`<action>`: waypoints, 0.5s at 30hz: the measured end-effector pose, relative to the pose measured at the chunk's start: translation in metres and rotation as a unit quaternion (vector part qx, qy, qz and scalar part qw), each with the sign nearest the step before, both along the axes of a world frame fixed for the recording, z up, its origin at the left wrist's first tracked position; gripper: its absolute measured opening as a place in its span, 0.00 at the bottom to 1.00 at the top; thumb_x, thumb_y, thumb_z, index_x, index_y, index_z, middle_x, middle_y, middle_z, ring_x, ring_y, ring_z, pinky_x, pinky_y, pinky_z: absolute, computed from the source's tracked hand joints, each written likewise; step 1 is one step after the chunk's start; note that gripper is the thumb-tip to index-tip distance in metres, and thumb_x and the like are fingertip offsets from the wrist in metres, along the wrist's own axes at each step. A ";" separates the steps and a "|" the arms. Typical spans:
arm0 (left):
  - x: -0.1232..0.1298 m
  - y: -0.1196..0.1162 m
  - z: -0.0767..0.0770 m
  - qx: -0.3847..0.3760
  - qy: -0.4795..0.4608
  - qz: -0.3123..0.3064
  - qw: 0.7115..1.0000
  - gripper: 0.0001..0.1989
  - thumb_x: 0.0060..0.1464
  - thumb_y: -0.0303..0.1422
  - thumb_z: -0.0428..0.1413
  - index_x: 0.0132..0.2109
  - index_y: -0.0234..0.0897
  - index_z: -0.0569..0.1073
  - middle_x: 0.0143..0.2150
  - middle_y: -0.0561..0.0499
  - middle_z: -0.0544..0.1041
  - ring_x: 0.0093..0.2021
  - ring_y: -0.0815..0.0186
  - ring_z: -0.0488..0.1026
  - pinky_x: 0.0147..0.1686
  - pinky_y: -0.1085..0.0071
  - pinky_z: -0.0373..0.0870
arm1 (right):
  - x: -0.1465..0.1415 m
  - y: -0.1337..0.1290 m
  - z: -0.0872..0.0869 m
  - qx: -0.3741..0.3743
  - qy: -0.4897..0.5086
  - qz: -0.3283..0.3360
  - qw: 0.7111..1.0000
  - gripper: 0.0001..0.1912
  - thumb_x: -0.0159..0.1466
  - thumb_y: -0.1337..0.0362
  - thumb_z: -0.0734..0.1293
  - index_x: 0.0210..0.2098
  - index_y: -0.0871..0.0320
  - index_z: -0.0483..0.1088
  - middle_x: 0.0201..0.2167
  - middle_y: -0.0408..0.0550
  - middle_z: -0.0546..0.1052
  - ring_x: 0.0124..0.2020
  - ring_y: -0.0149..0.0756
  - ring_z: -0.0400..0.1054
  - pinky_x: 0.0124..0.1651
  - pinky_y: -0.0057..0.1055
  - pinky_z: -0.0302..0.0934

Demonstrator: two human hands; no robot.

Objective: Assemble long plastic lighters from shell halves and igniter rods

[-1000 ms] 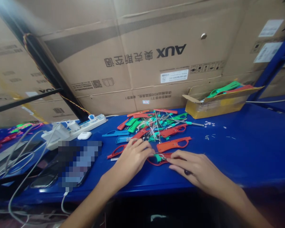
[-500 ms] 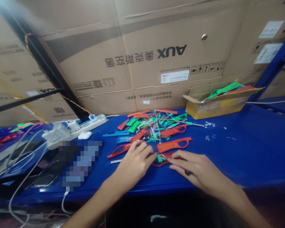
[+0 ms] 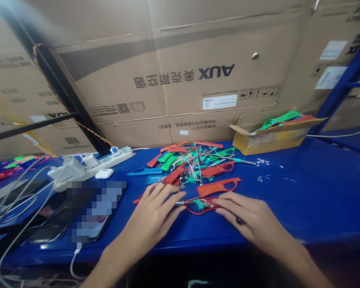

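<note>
Head view: blue desk (image 3: 303, 204), at whose near edge a left hand (image 3: 157, 210) and a right hand (image 3: 249, 214) flanked one open red casing (image 3: 208, 207).
Red casing: lay between the two hands, just in front of an orange casing (image 3: 211, 189), its looped part toward the near edge.
Fittings: one green insert (image 3: 199, 205) and thin white wires, seated in the red casing; one metal rod (image 3: 180, 203) at its left end.
Left fingers: bent, at the metal rod; whether they gripped it or only touched it could not be told.
Right fingers: pinched on the right end of the red casing; a dark rounded knob (image 3: 239, 220) showed under that hand, the rest of it hidden.
Pile: red, green and blue casings, rods and tangled white wires, heaped behind the hands; one blue casing (image 3: 144, 172) at its left side.
Small carton (image 3: 267, 143): one, open, at back right, green and red casings inside.
White scraps (image 3: 262, 162): several, in front of the small carton.
Left side: one power strip (image 3: 117, 159) with plugs; one white case (image 3: 104, 173) beside it; one phone (image 3: 103, 216), its screen blurred out, cable attached.
Backdrop: large cardboard (image 3: 180, 48), marked AUX, print upside down.
</note>
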State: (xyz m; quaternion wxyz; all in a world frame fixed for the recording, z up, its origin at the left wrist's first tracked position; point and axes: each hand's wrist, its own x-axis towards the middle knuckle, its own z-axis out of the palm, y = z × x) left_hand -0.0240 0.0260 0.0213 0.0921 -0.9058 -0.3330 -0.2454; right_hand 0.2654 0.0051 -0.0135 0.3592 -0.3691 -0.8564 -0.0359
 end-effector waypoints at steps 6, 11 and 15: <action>-0.013 0.003 -0.015 -0.007 -0.045 0.004 0.999 0.11 0.74 0.35 0.50 0.56 0.39 0.73 0.53 0.47 0.78 0.52 0.57 0.72 0.52 0.57 0.67 | 0.000 0.000 -0.002 0.017 -0.003 -0.026 1.000 0.11 0.75 0.61 0.63 0.52 0.53 0.75 0.46 0.46 0.82 0.40 0.35 0.80 0.38 0.30 0.74; -0.011 0.001 -0.021 -0.048 -0.034 -0.037 0.998 0.11 0.74 0.34 0.50 0.57 0.39 0.73 0.55 0.47 0.78 0.55 0.57 0.72 0.56 0.57 0.68 | 0.001 0.000 0.000 0.024 -0.015 -0.031 0.999 0.11 0.75 0.62 0.63 0.52 0.54 0.76 0.45 0.48 0.83 0.39 0.36 0.80 0.36 0.30 0.74; -0.013 0.001 -0.023 -0.057 -0.014 -0.049 0.997 0.12 0.73 0.33 0.50 0.58 0.40 0.74 0.57 0.48 0.77 0.59 0.57 0.71 0.59 0.55 0.69 | 0.002 0.002 -0.002 0.023 -0.015 -0.024 0.999 0.11 0.75 0.63 0.63 0.52 0.54 0.76 0.46 0.48 0.82 0.40 0.36 0.80 0.39 0.30 0.75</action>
